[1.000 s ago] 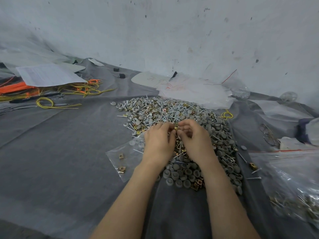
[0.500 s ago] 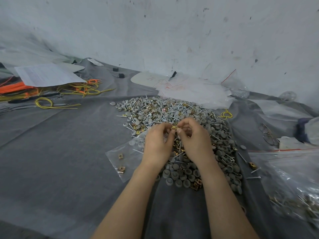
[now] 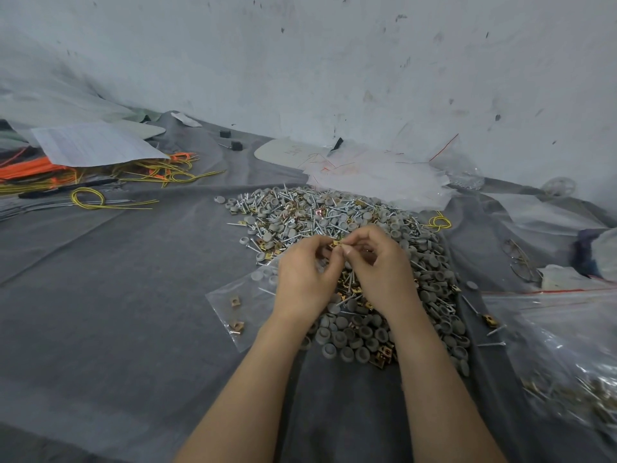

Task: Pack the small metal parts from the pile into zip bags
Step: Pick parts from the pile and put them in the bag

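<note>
A pile of small parts [image 3: 337, 215], silver screws, grey caps and brass clips, lies on the grey cloth [image 3: 117, 295]. Both hands hover over the pile's near half. My left hand [image 3: 305, 279] and my right hand [image 3: 379, 269] meet fingertip to fingertip and pinch one small brass clip [image 3: 337, 243] between them. A clear zip bag [image 3: 242, 300] lies flat under and left of my left hand, with two brass clips and some grey caps inside. What else my left palm holds is hidden.
A large filled plastic bag [image 3: 567, 355] lies at the right. A stack of empty clear bags [image 3: 377, 175] sits behind the pile by the wall. Yellow and orange wires [image 3: 100, 175] and a paper sheet [image 3: 93, 145] lie far left. Wire-rimmed glasses [image 3: 521, 262] rest right of the pile.
Both hands have stayed over the pile, fingertips together; the brass clip has been turned slightly and raised a little between them.
</note>
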A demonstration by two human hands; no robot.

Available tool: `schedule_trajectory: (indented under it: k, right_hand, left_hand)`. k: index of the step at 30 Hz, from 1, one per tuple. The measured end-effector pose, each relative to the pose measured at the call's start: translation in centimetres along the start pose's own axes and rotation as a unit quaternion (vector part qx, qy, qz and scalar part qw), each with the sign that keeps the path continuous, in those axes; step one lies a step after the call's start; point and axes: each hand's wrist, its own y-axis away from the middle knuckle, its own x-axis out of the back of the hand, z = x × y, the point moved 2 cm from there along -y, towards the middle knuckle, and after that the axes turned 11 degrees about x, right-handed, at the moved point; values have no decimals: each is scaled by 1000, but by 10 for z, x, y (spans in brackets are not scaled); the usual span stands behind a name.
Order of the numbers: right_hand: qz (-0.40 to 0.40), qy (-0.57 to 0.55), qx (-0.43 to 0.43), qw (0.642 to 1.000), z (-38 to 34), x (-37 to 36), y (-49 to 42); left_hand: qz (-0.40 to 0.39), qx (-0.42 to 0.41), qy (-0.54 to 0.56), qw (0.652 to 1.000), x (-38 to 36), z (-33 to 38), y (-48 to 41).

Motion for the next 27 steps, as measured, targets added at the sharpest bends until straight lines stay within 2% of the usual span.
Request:
schedule_trajectory:
  k: [4,7,13,17,21,27]
  right_hand:
    - [-10,-18,-20,1000,3,4,0]
    - [-9,8,-17,1000,1,0,0]
    - [5,-39,-21,999,-1,5,-1]
    - [1,-30,-27,999,0,4,-1]
    - [18,-32,-42,998,4,7,-2]
    - [38,-39,-67,996,3,8,-1]
  left_hand:
    - [-5,-13,-10,1000,0,0,0]
    - [-10,16,5,1000,-1,-3,0]
    - [-88,92,161,979,3,-5,-5]
    - [-69,92,148,982,1,-4,-4]
    - [-91,80,193,974,2,-1,-3]
    - [-72,76,157,982,0,-3,-2]
